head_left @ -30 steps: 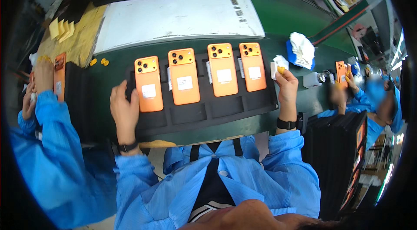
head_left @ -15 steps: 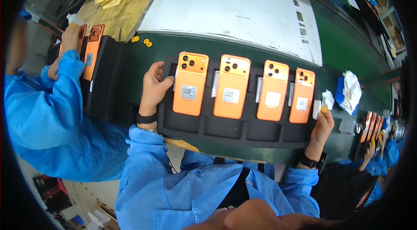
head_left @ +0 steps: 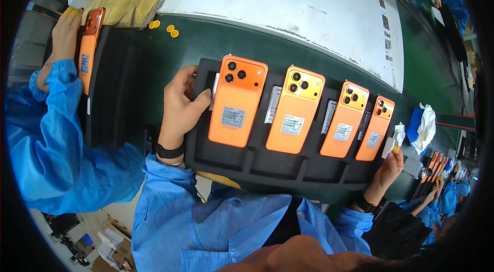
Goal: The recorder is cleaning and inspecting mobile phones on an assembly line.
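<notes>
A long black foam tray (head_left: 226, 164) lies in front of me with several orange phones, backs up, in a row. The leftmost phone (head_left: 237, 100) shows a printed label and a camera block. My left hand (head_left: 181, 100) grips the tray's left end, thumb on top, other fingers partly hidden. At the right end, my right hand (head_left: 387, 171) is pinched beside the smallest-looking phone (head_left: 375, 128). A yellow finger cot (head_left: 396, 149) covers one fingertip, and a small white folded piece (head_left: 388, 147) shows at the fingers. White label cards (head_left: 273, 104) stand beside the phones.
Loose yellow finger cots (head_left: 171, 29) lie on the green bench behind the tray. A white board (head_left: 288, 10) stretches across the back. Crumpled white paper (head_left: 426, 125) stands at right by a blue box. At left, a co-worker's hand (head_left: 66, 35) is beside another orange phone (head_left: 88, 51).
My view has shifted, so the bench and board sit differently. The tray now looks slanted, its left end larger and its right end lower. Both hands stay at its ends.
</notes>
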Action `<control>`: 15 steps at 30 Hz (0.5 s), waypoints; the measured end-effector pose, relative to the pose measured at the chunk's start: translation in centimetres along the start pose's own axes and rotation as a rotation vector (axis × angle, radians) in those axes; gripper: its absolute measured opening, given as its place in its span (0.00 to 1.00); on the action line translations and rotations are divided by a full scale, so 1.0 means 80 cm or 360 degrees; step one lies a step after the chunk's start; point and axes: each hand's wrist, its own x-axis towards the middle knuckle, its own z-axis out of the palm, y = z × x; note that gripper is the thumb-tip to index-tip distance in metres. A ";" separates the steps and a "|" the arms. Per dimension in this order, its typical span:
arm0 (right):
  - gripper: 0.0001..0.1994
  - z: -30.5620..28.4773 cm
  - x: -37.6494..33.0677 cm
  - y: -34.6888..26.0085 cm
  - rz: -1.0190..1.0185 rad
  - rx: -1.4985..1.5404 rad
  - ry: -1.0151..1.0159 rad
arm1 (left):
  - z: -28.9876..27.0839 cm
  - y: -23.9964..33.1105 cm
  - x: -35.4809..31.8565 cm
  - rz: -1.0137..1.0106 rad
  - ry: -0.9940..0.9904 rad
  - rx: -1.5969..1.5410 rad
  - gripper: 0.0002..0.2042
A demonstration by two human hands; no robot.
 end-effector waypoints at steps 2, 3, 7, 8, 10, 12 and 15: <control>0.15 -0.004 -0.002 -0.004 0.0005 -0.0042 0.0025 | 0.004 -0.001 0.003 -0.0007 -0.0029 0.0039 0.20; 0.15 -0.005 -0.002 -0.005 0.0002 -0.0064 0.0035 | 0.005 -0.001 0.006 0.0000 -0.0040 0.0088 0.20; 0.14 0.009 -0.002 -0.008 0.0035 -0.0075 0.0044 | 0.001 0.010 -0.003 -0.0102 -0.0161 -0.0010 0.20; 0.13 0.012 -0.004 -0.010 0.0039 -0.0061 0.0041 | -0.001 0.008 -0.003 -0.0116 -0.0175 -0.0017 0.20; 0.13 0.017 -0.007 -0.013 0.0032 -0.0050 0.0049 | 0.005 0.006 -0.003 -0.0019 -0.0053 -0.0058 0.20; 0.14 0.019 -0.009 -0.017 0.0037 -0.0045 0.0036 | 0.004 0.008 -0.002 -0.0019 -0.0077 -0.0046 0.20; 0.14 0.026 -0.010 -0.016 0.0046 -0.0033 0.0066 | -0.001 -0.001 -0.004 -0.0005 -0.0102 -0.0068 0.21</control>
